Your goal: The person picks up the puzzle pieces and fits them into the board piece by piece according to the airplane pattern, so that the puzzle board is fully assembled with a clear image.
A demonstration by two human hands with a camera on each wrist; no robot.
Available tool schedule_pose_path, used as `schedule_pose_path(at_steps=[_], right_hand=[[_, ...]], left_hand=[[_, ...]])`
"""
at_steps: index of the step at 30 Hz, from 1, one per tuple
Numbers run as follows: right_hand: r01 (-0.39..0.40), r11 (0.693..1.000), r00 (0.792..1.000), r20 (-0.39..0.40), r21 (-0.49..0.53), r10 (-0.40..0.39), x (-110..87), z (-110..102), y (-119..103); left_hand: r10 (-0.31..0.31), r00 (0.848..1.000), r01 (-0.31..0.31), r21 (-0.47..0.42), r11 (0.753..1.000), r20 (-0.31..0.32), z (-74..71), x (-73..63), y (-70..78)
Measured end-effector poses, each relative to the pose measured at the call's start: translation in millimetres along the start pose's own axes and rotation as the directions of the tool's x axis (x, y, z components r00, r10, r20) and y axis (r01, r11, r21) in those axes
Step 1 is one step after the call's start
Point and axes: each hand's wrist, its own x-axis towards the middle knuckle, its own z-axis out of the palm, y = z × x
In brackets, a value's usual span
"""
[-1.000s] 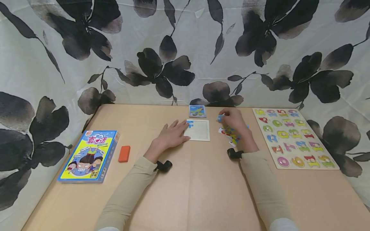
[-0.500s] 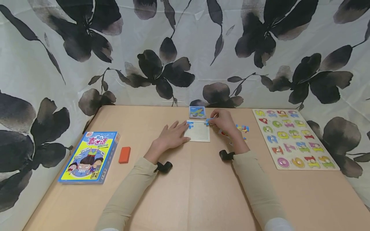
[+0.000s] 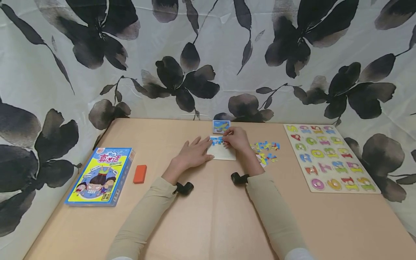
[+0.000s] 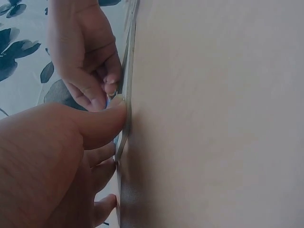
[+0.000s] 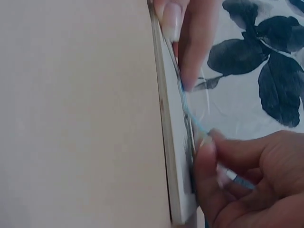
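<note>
Findings: my right hand grips narrowly, thumb and forefinger pinching a thin, light-blue jigsaw piece above the far part of a white, square, shallow tray. The piece juts leftward from my fingertips, towards the small, mostly blue jigsaw pieces in the tray's far left corner, and slants rather than lying flat (seen edge-on; its long axis I cannot tell). My left hand, fingers extended, rests at the tray's left edge. I judge that leftward lie governing, the right hand being nearer.
</note>
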Motion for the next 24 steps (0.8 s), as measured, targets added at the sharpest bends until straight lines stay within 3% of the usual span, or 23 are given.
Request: schedule_pose_path(at_steps=[14, 24], right_hand=[[-0.049, 0.980, 0.996, -0.079, -0.192, 0.035, 2.8, 15, -8], [-0.006, 0.955, 0.999, -0.046, -0.298, -0.008, 2.2, 12, -9]], left_hand=[[-0.008, 1.000, 0.008, 0.022, 1.000, -0.004, 1.1, -0.2, -1.3], [-0.012, 1.000, 0.012, 0.020, 1.000, 0.006, 1.2, 0.4, -1.3]])
